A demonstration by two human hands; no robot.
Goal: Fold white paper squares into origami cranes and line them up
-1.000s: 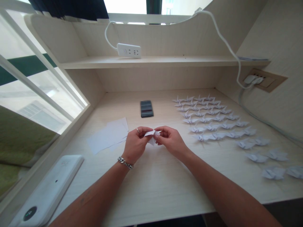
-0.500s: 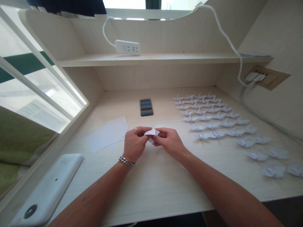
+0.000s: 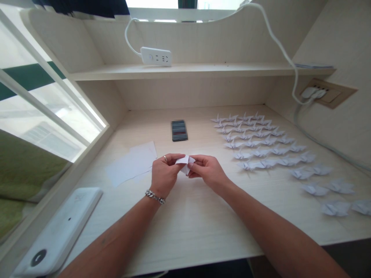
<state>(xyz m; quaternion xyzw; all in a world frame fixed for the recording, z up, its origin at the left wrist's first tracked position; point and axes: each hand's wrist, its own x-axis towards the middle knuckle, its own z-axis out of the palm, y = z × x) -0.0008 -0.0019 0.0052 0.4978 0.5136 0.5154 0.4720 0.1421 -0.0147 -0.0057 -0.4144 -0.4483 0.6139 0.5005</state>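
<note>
Pinching a small folded piece of white paper [image 3: 186, 160] between both hands, you work at the middle of a pale wood-grain desk [image 3: 188, 231]. Your left hand [image 3: 164, 172] grips the left side of the paper, its thumb and forefinger closed on the edge. Your right hand [image 3: 209, 170] grips the right side likewise, with its thumb on the near face and the other fingers curled behind. The piece is creased, with one flap spread toward the left; whether its lower tip touches the desk cannot be determined. You wear a ring [image 3: 165, 158] on a left finger and a chain bracelet [image 3: 155, 197] at the left wrist.

Just beside your left hand, loose white sheets [image 3: 135, 162] lie overlapping on the desk. Beyond your hands, well apart from the paper, lies a dark rectangular object [image 3: 179, 130], its surface pixelated and not identifiable. To your right, folded paper cranes [image 3: 262, 164] stand in close rows; those nearest the right edge sit more loosely spaced and appear blurred. At your lower left rests a long white device [image 3: 60, 224] with a round dark spot at its near end; its type cannot be confirmed. Above the desk, a white power strip [image 3: 156, 57] sits on the shelf [image 3: 197, 71], and plugs occupy the wall socket [image 3: 333, 96] at right.
</note>
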